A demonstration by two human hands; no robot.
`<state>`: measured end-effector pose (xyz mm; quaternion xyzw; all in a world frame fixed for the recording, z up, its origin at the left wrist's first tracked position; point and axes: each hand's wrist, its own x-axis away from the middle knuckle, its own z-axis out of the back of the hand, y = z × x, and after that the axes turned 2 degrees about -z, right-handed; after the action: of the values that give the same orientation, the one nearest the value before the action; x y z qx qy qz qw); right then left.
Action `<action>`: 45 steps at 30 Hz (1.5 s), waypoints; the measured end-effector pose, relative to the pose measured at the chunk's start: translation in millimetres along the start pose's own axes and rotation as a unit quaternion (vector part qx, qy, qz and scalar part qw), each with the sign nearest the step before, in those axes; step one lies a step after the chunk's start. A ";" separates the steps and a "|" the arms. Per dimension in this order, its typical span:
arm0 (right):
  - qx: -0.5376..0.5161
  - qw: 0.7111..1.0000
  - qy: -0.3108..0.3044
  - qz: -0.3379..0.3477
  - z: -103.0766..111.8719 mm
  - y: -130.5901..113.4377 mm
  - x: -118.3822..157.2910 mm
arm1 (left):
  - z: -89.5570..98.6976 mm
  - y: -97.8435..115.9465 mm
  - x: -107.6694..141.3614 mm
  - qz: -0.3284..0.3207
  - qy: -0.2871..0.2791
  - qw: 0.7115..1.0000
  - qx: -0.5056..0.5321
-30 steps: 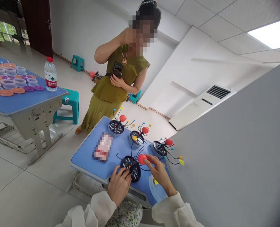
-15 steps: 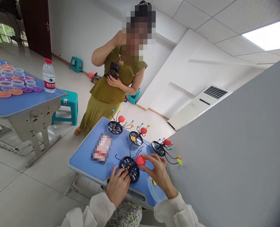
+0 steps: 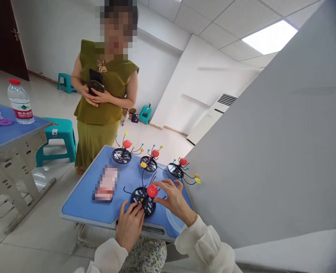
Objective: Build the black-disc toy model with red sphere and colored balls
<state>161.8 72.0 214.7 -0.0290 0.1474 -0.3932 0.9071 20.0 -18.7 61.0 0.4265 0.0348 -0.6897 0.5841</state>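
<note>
A black round toy base [image 3: 147,212] with small coloured pieces under its top lies near the front edge of the blue table [image 3: 82,197]. My left hand [image 3: 130,224] grips its near-left rim, fingers over the top and thumb at the side. Black curved wires rise from the base, one tipped with a yellow-orange bead [image 3: 143,165]. At the centre a red ball [image 3: 152,191] sits on top. My right hand [image 3: 172,199] pinches that ball from the right between thumb and fingers.
Three similar toys with red balls, a left one [image 3: 121,155], a middle one [image 3: 148,163] and a right one [image 3: 175,170], line the far edge. A phone [image 3: 107,184] lies left. A clear plastic lid or bowl [image 3: 175,222] is by my right wrist. A person [image 3: 105,87] stands beyond.
The view has swung right, so everything sits further left. The standing person has lowered a raised hand to the items held at the waist. My hands keep their places on the toy.
</note>
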 end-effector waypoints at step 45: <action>-0.627 0.755 0.006 -0.190 -20.6 31.9 -7.1 | 2.7 -12.3 -73.9 0.223 0.008 0.938 0.265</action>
<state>173.7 100.5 191.4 -0.6165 0.3578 -0.3771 0.5913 4.8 41.1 103.6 0.5678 -0.2407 -0.5226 0.5887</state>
